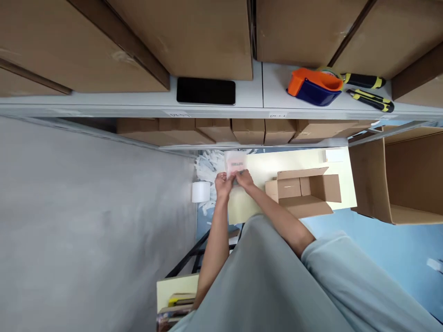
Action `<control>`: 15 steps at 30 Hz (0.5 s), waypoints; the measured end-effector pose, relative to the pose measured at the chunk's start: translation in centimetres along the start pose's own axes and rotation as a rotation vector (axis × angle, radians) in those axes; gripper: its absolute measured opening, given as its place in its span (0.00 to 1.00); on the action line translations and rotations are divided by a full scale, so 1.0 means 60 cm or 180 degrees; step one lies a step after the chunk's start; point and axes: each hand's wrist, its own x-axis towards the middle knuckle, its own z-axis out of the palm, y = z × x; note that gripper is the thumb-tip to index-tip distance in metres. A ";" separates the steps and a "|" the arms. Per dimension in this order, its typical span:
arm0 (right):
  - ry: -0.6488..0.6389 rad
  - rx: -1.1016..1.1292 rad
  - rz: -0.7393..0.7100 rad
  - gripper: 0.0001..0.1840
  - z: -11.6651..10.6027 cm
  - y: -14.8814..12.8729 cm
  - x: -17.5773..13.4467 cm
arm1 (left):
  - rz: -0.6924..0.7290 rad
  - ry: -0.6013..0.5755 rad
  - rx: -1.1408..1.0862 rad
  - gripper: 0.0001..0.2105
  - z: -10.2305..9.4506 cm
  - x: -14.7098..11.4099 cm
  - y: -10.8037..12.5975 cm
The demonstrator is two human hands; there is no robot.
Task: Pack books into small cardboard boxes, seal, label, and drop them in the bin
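Observation:
My left hand and my right hand meet over the left part of a pale yellow board. Between them they pinch the near edge of a small translucent plastic bag with a pinkish patch and dark print; what is inside it I cannot make out. Both hands are closed, fingertips nearly touching. To the left of my left hand stands a white roll, beside a heap of white paper strips. Right of my right hand, an open cardboard box lies on the board with its flaps spread.
A shelf edge crosses above my hands, bearing large cartons, a black phone, an orange-and-blue tape dispenser and yellow-black cutters. A grey wall closes the left. A large open carton stands at right.

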 end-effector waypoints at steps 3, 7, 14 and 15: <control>-0.0013 0.0226 -0.0111 0.36 -0.053 -0.024 -0.093 | 0.0203 -0.0157 -0.1067 0.21 -0.058 -0.087 0.028; 0.0171 0.0921 -0.0863 0.52 -0.193 -0.028 -0.241 | 0.0448 -0.0572 -0.1849 0.26 -0.085 -0.232 0.070; 0.0031 0.1208 -0.0606 0.29 -0.392 0.036 -0.365 | 0.0267 -0.1316 -0.2013 0.27 0.044 -0.396 0.087; 0.0118 0.1179 -0.0591 0.27 -0.407 0.049 -0.371 | 0.0240 -0.1362 -0.2013 0.27 0.065 -0.408 0.082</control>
